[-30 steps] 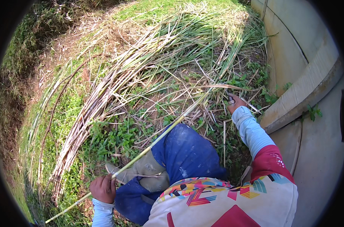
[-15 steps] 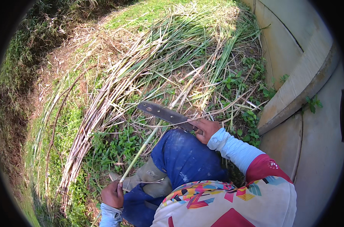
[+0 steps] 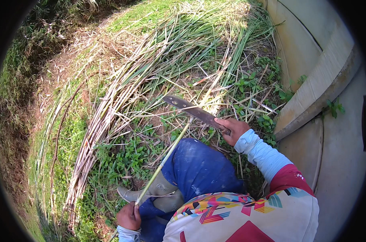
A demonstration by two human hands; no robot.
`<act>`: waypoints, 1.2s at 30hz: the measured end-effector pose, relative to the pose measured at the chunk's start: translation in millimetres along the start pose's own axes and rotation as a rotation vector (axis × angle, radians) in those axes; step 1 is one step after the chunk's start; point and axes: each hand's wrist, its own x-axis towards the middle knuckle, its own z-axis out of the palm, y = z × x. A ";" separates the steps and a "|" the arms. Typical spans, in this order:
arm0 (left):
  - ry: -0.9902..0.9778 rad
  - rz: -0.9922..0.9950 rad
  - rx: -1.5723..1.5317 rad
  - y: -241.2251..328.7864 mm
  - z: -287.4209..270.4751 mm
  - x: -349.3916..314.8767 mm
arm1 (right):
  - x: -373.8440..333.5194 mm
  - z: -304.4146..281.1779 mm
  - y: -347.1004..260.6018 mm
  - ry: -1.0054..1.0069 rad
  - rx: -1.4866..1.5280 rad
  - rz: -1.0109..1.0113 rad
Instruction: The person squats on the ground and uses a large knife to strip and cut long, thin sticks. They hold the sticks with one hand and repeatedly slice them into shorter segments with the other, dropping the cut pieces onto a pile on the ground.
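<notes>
My right hand (image 3: 231, 130) grips the handle of a machete (image 3: 193, 109), a dark, flat blade with holes near its squared end, which points up and left. A pale green stalk (image 3: 163, 163) runs slantwise from low on the left up to the blade, beside my bent knee. Near the lower edge, my left hand (image 3: 129, 216) is closed around this stalk, and its lower end continues below the hand. The stalk's upper part passes at or under the blade; whether they touch I cannot tell.
A long heap of cut stalks with green leaves (image 3: 150, 72) curves across the ground ahead and to the left. Low weeds (image 3: 124, 161) grow around it. On the right stands a concrete wall (image 3: 300, 169) with a thick slanting rib (image 3: 318, 86). My boot (image 3: 167, 199) rests on the grass.
My right hand and the machete have moved right and slightly upward. My left hand has shifted a little right and down, still holding the stalk.
</notes>
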 end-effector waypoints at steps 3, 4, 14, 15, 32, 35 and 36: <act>0.009 0.034 0.071 -3.5 -1.1 -3.1 | -5.2 -8.5 -22.1 -0.264 -0.111 -0.042; 0.005 0.046 0.095 -8.8 -0.9 -6.6 | -2.1 -10.2 -13.3 -0.278 -0.126 -0.034; -0.015 -0.003 -0.011 2.1 4.2 -25.5 | 55.2 -34.7 108.6 0.080 -0.009 0.674; -0.011 -0.027 -0.030 1.0 6.0 -28.0 | 49.8 -33.7 84.2 0.056 0.039 0.619; -0.544 -0.623 -1.052 22.9 10.4 44.0 | 12.2 71.0 -72.5 -0.011 0.309 -0.058; -0.596 -0.726 -1.083 25.7 -0.8 50.7 | 24.3 80.0 -54.8 0.041 0.369 0.045; -0.606 -0.739 -1.068 25.5 -4.8 48.4 | 28.5 81.4 -42.6 0.010 0.320 0.115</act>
